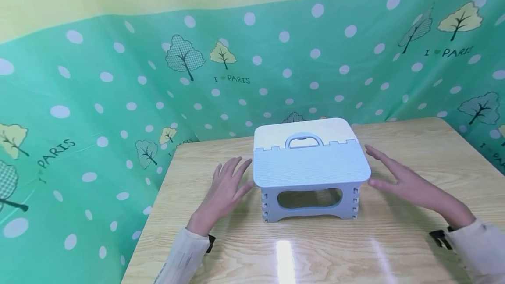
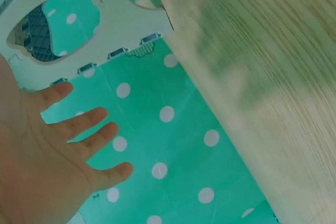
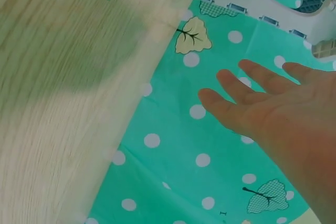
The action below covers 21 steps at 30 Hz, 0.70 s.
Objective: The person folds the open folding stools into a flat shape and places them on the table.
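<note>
A folding step stool [image 1: 311, 165] stands upright and unfolded on the wooden table, its top half white and half light blue, with a blue carrying handle across the middle. At its left side is my left hand [image 1: 225, 187], fingers spread and thumb near the stool's edge. On the other side my right hand [image 1: 402, 183] reaches in with extended fingers, close to the stool's right edge. Both palms look bare in the wrist views, where the left hand [image 2: 47, 145] and right hand [image 3: 283, 108] appear beside the stool's hinged side panels. Whether the fingertips touch the rim I cannot tell.
The light wooden table [image 1: 189, 240] extends around the stool and shows bright reflections at the front. Behind and to the left hangs a green curtain [image 1: 236, 56] with white dots and printed trees. Wrist straps [image 1: 441, 239] sit at the sleeve cuffs.
</note>
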Available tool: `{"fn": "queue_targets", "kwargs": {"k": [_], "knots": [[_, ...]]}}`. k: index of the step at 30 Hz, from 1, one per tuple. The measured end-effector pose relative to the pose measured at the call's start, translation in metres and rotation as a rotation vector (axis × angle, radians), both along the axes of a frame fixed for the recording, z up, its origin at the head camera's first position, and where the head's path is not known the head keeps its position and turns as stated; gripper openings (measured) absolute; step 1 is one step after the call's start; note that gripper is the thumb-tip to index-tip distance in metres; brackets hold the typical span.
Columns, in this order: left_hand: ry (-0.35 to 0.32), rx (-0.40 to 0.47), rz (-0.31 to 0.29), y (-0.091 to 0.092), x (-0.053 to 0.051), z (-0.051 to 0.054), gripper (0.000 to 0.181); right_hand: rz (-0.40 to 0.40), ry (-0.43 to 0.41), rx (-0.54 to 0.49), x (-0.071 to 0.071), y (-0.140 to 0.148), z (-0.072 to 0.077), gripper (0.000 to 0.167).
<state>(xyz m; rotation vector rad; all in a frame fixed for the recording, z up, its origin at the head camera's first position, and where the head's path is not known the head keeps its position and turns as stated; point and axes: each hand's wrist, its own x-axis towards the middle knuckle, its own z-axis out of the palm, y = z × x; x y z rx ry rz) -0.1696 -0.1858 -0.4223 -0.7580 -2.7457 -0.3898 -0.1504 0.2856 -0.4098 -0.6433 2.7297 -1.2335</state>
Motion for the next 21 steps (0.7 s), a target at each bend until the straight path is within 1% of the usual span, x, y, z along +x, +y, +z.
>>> {"fn": "queue_targets", "kwargs": {"k": [7,13,16,21], "knots": [[0.014,-0.010,-0.044,0.009,0.008,0.006,0.078,0.036,-0.029,-0.015,0.002,-0.013,-0.007,0.089],[0.050,-0.016,-0.094,0.013,0.012,0.008,0.080,0.053,-0.033,-0.035,0.006,-0.018,-0.010,0.093],[0.035,-0.015,-0.114,0.015,0.013,0.008,0.082,0.061,-0.031,-0.033,0.008,-0.021,-0.012,0.095],[-0.005,-0.027,-0.133,0.016,0.014,0.003,0.082,0.088,-0.012,-0.023,0.008,-0.026,-0.016,0.099]]}}
